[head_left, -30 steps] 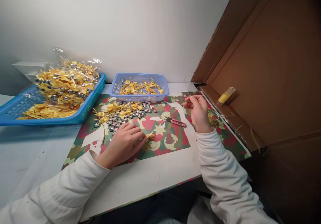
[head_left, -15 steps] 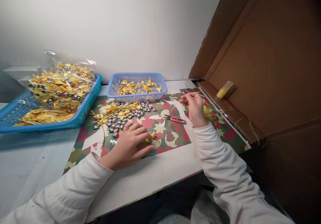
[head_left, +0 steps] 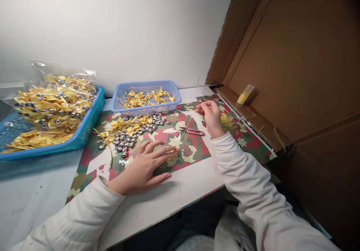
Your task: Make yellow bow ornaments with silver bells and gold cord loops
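My left hand [head_left: 146,164] lies palm down over the patterned mat [head_left: 180,142], fingers spread. Its fingertips touch or hover at a small yellow bow [head_left: 172,157] with thin ends, partly covered by the fingers. My right hand [head_left: 212,117] is closed in a pinch near the mat's far right part. A thin pale thread [head_left: 200,89] rises from beside its fingertips; the exact grip point is too small to make out. Pink-handled thread snips [head_left: 194,131] lie between the hands. Silver beads [head_left: 131,138] and yellow ribbon bows with gold cords [head_left: 126,123] lie beyond my left hand.
A light blue basket [head_left: 146,112] of yellow bows stands at the back. To the left, a larger blue basket [head_left: 84,138] bears a clear bag [head_left: 59,97] of bows and beads. Yellow thread [head_left: 229,122], a yellow-filled tube [head_left: 244,95] and a cardboard wall [head_left: 303,67] are on the right.
My left fingers have stretched out over the yellow bow, which is now more covered. My right hand keeps its pinch. The whole view has shifted slightly, so things sit further left.
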{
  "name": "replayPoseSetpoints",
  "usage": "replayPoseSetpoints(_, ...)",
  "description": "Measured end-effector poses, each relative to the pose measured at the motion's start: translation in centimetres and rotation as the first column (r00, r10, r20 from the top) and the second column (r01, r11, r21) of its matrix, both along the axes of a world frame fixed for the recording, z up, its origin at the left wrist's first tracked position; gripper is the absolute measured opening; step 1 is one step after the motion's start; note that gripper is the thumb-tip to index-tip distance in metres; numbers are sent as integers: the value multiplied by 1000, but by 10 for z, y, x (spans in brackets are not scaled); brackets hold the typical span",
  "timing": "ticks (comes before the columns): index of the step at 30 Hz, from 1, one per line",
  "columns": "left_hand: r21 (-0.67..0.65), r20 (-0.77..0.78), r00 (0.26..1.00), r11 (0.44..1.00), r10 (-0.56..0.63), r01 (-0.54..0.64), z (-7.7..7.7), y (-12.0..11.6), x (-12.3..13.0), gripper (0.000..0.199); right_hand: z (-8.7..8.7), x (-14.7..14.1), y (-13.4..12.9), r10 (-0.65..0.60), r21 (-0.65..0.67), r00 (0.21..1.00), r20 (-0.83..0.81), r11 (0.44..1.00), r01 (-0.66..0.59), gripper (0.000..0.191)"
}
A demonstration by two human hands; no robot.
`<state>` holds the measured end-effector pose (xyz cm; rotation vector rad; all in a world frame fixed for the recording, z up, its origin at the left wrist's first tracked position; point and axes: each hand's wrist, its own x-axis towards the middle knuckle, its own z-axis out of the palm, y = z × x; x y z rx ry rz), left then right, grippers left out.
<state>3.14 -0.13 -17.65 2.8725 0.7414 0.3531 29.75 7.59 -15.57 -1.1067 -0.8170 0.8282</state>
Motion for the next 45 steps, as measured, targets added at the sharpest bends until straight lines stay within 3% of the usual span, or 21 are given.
replayPoseSetpoints(6,-91,-41,998,995,-41,37,2,-1,1,46,3,3,2,-58,33,998,-24,998,58,15)
replayPoseSetpoints(12,-89,9,1000,996,5,-4,0,-1,1,43,9,13,1,-208,121,972,-112,968,221,13)
replayPoseSetpoints(24,-143,90,993,987,80,-67,2,-2,0,37,9,17,1,-228,160,963,-143,955,250,12)
replayPoseSetpoints(27,-200,166,981,977,102,-68,2,0,-1,32,14,18,-2,-159,218,975,-158,957,192,13)
replayPoseSetpoints(29,-229,244,959,970,143,-87,4,4,0,28,22,18,-7,-24,301,990,-138,951,64,18)
replayPoseSetpoints(32,-305,360,908,947,214,-103,13,14,5,24,40,15,-19,181,430,982,-60,892,-138,23)
replayPoseSetpoints(36,-491,350,870,859,348,-146,40,25,30,36,62,4,-34,383,516,922,55,780,-355,19)
replayPoseSetpoints(37,-561,325,869,816,374,-141,47,27,39,39,65,0,-36,429,511,899,87,756,-410,18)
replayPoseSetpoints(39,-710,359,854,704,377,-13,58,28,56,40,67,-8,-34,506,461,851,141,727,-509,19)
replayPoseSetpoints(42,-828,470,779,513,416,225,64,28,76,31,58,-16,-23,561,282,808,179,758,-588,25)
replayPoseSetpoints(45,-845,507,705,449,497,291,61,30,81,34,33,-16,-18,479,-29,848,225,874,-486,29)
